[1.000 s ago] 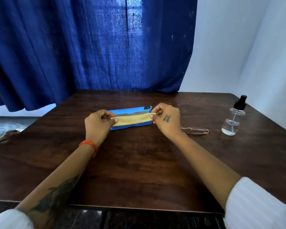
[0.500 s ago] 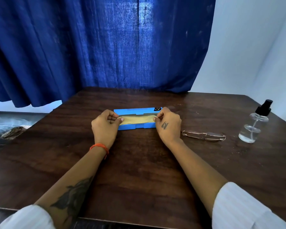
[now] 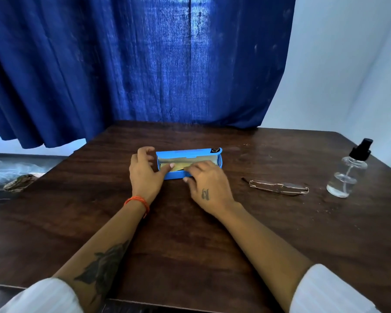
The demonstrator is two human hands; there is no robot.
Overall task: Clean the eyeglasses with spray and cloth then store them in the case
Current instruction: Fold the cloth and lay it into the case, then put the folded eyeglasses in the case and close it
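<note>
A blue eyeglass case (image 3: 190, 152) lies open in the middle of the dark wooden table (image 3: 190, 245). A folded yellow cloth (image 3: 178, 166) lies inside it. My left hand (image 3: 145, 175) is at the case's left end, with its thumb tip on the cloth and its fingers spread loosely beside the case. My right hand (image 3: 209, 184) rests its fingertips on the cloth inside the case, and its thumb is against the case's front wall. The folded thin-rimmed eyeglasses (image 3: 279, 187) lie on the table to the right of the case, apart from both hands.
A clear spray bottle (image 3: 345, 175) with a black pump head stands near the table's right edge, beyond the eyeglasses. A blue curtain (image 3: 145, 64) hangs behind the table's far edge. A pale wall is at the right.
Both hands held the cloth stretched between their fingertips over the case and have lowered it inside. The left fingers have let go and spread. The camera has tilted up.
</note>
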